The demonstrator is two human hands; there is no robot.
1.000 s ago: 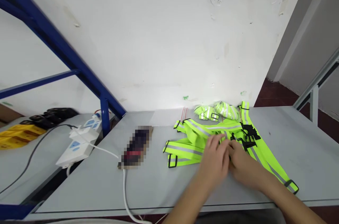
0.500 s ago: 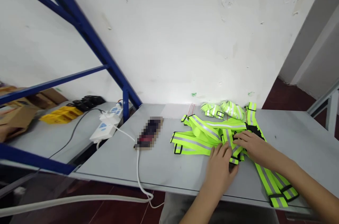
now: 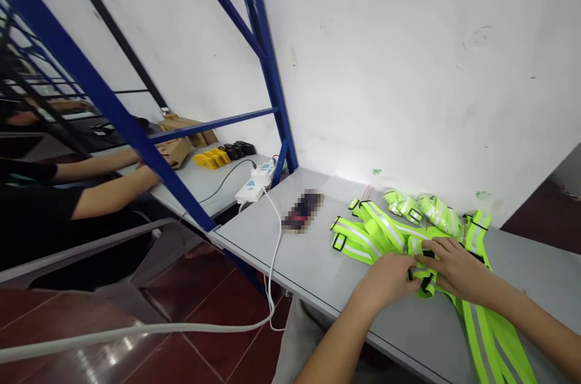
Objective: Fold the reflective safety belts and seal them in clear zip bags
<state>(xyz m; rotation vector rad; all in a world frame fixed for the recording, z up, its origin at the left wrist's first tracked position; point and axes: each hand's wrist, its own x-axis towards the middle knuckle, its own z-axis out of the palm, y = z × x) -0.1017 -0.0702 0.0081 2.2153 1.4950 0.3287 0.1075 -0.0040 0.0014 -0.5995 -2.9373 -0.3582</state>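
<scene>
Neon-yellow reflective straps (image 3: 485, 326) with silver stripes and black buckles lie in a loose heap on the grey table (image 3: 313, 275), some running toward the front edge. My left hand (image 3: 385, 280) is closed, thumb and fingers pinching a short strap end by a black buckle (image 3: 427, 282). Right beside it, my right hand (image 3: 458, 268) has its fingers curled over the same bunched webbing and grips it. Its fingertips partly hide the piece between the hands. Behind the heap, two clear-bagged bundles of straps (image 3: 438, 214) rest near the wall.
Left of the straps lies a pixelated phone-like object (image 3: 303, 211) by a white cable (image 3: 275, 263). White power strips (image 3: 254, 187) sit beside a blue metal frame (image 3: 272, 81). Beyond it, a co-worker's arms (image 3: 118, 187) reach to a cardboard box (image 3: 179, 151) near yellow items (image 3: 211, 158).
The view has swung left, bringing a co-worker's arms into sight. My left hand has gone from resting on the straps to pinching an end, which is lifted and bent between both hands.
</scene>
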